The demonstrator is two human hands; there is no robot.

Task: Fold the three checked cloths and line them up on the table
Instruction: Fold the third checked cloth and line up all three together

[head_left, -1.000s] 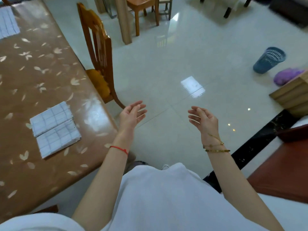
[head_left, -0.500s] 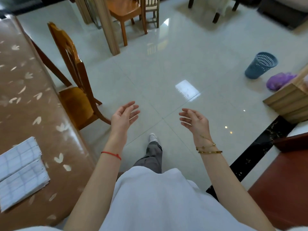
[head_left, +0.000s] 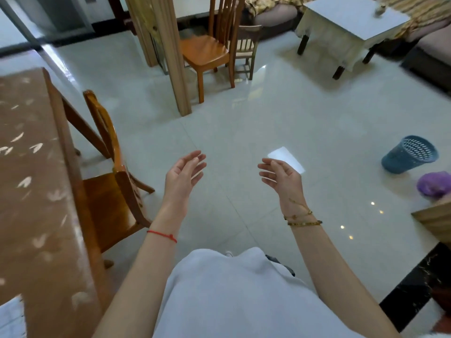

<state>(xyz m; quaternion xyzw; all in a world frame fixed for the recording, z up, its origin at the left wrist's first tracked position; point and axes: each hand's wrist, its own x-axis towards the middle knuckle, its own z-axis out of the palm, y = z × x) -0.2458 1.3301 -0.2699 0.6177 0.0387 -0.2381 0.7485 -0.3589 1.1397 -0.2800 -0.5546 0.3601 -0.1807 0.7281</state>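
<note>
Though beside the table (head_left: 36, 191) — left hand (head_left: 183, 176), right hand (head_left: 280, 179), loose-fingered, above floor (head_left: 317, 118).

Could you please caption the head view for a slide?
Open, empty left hand and right hand hover above the tiled floor, table at left.

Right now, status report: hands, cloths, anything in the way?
Left hand, right hand open, empty, over the floor. One cloth edge barely in view on table. Chair stands between left hand and table.
</note>
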